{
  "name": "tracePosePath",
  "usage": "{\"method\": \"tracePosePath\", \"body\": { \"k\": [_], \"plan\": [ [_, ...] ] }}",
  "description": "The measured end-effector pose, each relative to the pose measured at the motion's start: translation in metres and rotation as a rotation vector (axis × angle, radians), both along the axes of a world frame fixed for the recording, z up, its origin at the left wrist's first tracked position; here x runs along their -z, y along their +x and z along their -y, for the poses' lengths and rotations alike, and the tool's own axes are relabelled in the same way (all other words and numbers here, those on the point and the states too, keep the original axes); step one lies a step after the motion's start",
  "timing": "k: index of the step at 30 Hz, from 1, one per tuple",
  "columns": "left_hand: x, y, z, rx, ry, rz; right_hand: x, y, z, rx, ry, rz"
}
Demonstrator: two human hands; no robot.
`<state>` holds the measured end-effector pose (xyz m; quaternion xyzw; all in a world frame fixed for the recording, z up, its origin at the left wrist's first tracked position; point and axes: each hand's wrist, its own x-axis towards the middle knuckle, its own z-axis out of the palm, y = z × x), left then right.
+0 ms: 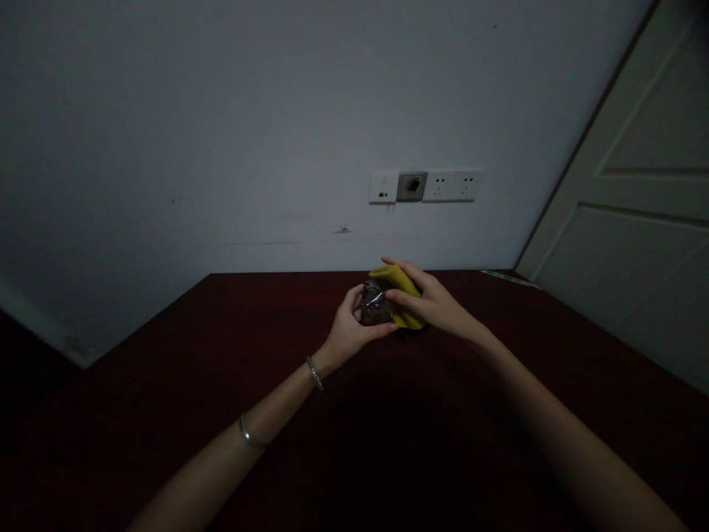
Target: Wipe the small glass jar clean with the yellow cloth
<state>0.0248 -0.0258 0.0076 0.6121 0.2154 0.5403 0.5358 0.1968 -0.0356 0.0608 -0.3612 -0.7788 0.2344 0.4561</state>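
Near the far side of the dark red table, my left hand (350,325) is wrapped round a small, clear, shiny glass-like vessel (377,307). It looks like a glass cup, though the dim light hides its exact shape. My right hand (435,299) holds a yellow cloth (408,316) against the vessel's right side. The cloth is bunched under the right fingers, with its upper edge sticking up behind the vessel. The right thumb rests towards the glass. Part of the vessel is covered by my left fingers and the cloth.
The dark red tabletop (266,318) meets a pale wall (249,133). Sockets and a switch (410,186) are set in the wall just above the hands. A panelled door (636,207) stands to the right. A thin flat strip (509,278) lies at the table's back right edge.
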Motion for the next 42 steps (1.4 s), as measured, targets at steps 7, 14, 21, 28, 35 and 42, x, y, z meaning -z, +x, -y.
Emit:
{"method": "tracePosePath", "body": {
  "k": [7,14,21,28,35,42],
  "plan": [
    [0.003,0.0,0.001,-0.019,0.104,-0.036,-0.008,-0.001,0.006,0.031,0.126,0.035],
    [0.003,0.001,0.0,-0.078,0.064,-0.03,-0.014,-0.004,0.019,0.013,0.381,0.266],
    [0.001,0.002,0.001,-0.11,0.081,-0.016,-0.016,-0.002,0.024,-0.012,0.506,0.351],
    [0.005,-0.003,-0.008,-0.146,0.039,-0.003,-0.021,-0.005,0.032,-0.048,0.486,0.36],
    [0.008,-0.009,-0.008,-0.112,0.072,-0.042,-0.025,0.003,0.029,0.135,0.421,0.211],
    [0.01,-0.007,-0.006,-0.12,0.18,-0.087,-0.021,0.002,0.021,0.104,0.368,0.24]
  ]
}}
